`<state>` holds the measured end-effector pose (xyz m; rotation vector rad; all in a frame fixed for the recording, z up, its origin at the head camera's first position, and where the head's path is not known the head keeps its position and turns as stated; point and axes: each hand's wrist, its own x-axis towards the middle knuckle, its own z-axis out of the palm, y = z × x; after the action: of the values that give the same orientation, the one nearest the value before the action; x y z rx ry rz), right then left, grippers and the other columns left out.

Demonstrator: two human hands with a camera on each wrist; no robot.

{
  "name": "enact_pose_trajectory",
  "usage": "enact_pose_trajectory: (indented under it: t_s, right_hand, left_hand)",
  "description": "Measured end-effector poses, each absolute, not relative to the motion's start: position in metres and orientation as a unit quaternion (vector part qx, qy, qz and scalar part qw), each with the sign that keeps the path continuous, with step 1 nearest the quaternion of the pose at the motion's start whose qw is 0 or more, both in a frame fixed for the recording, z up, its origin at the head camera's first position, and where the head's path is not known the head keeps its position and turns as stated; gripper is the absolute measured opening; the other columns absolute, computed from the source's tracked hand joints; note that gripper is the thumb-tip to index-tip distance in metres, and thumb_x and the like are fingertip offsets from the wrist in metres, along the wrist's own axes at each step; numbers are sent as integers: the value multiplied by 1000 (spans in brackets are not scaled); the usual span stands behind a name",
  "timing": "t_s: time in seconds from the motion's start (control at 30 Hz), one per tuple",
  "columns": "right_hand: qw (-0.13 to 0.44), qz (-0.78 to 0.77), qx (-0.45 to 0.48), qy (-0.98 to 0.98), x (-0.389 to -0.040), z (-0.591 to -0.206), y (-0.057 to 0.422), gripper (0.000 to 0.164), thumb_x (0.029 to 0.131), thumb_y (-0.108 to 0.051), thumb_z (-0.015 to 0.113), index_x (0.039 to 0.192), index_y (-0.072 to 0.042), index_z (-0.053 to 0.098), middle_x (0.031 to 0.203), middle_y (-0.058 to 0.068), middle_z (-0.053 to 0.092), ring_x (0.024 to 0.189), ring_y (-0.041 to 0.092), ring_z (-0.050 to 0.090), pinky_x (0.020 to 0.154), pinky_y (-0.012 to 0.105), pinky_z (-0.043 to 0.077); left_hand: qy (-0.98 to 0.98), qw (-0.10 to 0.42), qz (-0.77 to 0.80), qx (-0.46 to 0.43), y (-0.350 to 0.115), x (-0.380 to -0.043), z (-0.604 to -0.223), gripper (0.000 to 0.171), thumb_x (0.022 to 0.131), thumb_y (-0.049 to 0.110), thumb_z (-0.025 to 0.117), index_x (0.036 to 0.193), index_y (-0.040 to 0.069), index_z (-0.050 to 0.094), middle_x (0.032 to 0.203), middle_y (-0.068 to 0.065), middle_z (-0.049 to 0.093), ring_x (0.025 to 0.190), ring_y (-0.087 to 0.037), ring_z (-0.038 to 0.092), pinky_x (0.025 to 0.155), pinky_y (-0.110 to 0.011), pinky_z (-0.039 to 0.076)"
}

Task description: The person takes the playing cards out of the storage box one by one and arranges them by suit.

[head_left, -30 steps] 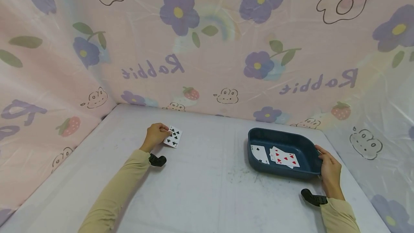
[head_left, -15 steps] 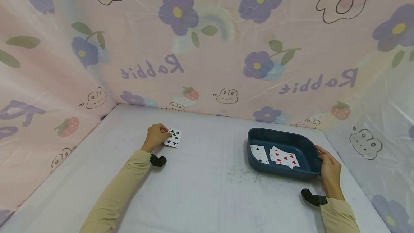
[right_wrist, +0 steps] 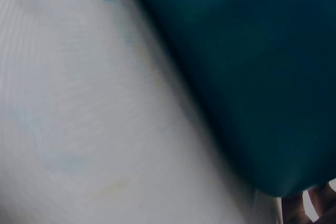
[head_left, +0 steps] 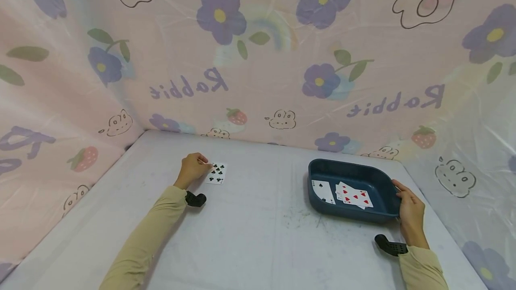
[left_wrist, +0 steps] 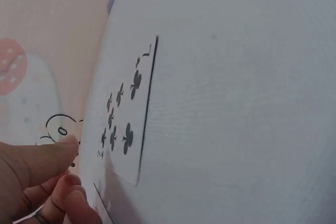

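Observation:
My left hand (head_left: 193, 169) pinches with thumb and fingers at the upper left corner of a playing card with black clubs (head_left: 217, 174). In the left wrist view that clubs card (left_wrist: 126, 124) lies face up just past the fingertips (left_wrist: 65, 148). A thin card-like edge (left_wrist: 102, 203) shows below them, mostly hidden by the hand. On the right, my right hand (head_left: 411, 214) grips the right-hand end of a dark blue tray (head_left: 354, 216). Inside it lie a spade card (head_left: 324, 191) at the left and overlapping heart cards (head_left: 355, 197) in the middle.
A white cloth (head_left: 258, 232) covers the table. Pink printed sheeting (head_left: 258, 57) walls in the back and sides, close behind the tray. A black wrist device (head_left: 196, 199) sits by the left cuff, another wrist device (head_left: 390, 246) by the right.
The clubs card has turned from a tilted position to nearly straight and flat on the cloth. The left hand has shifted only slightly; the right hand and tray stay where they were.

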<state>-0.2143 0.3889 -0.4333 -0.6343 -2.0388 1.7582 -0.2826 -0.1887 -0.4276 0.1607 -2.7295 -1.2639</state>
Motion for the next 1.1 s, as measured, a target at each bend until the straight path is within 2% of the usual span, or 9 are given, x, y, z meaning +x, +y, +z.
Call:
enact_pose_trajectory:
  t_s: [0.07,0.27,0.5,0.63,0.87,1.1]
  right_hand:
    - [187,620,-221,-729,-215,-434,390,47,98,-11,33,142,-10,50,149,-2,41,134,8,32,111,29,20]
    - [185,622,-225,-727,-215,-434,390,47,98,-12,33,142,-11,51,148,-2,42,133,9,34,109,26,23]
    - [183,630,-225,-721,-213,-432,389,46,99,-12,33,141,-12,51,148,-3,42,132,8,34,107,24,24]
    - [180,630,-231,-720,-213,-432,389,46,99,-13,34,141,-13,52,148,-2,42,132,9,35,103,20,27]
    - [180,626,-229,-724,-214,-432,389,47,99,-13,34,142,-12,50,150,-2,40,134,9,33,111,29,21]
    - [186,619,-232,-727,-215,-433,390,46,99,-14,34,141,-12,51,148,-2,43,133,9,35,109,27,24]
  left_hand:
    - [-902,62,-423,57,-189,-283,-426,25,86,15,74,99,-4,63,89,-15,64,84,-29,58,74,-41,46]
    - [-903,41,-423,56,-191,-283,-425,32,84,17,76,104,-4,62,95,-17,63,89,-31,56,78,-43,45]
    - [-914,1,-405,21,-192,-279,-426,40,75,18,84,101,-2,62,92,-13,57,86,-29,51,74,-41,42]
    - [-920,4,-392,11,-191,-278,-427,40,73,18,86,100,0,63,90,-11,56,85,-28,50,73,-39,41]
    - [-920,5,-392,10,-191,-281,-428,37,73,15,86,100,1,65,88,-10,53,84,-26,47,71,-37,38]
    - [-922,13,-388,-7,-194,-283,-430,31,75,14,84,97,0,67,85,-9,55,82,-26,47,70,-36,37]
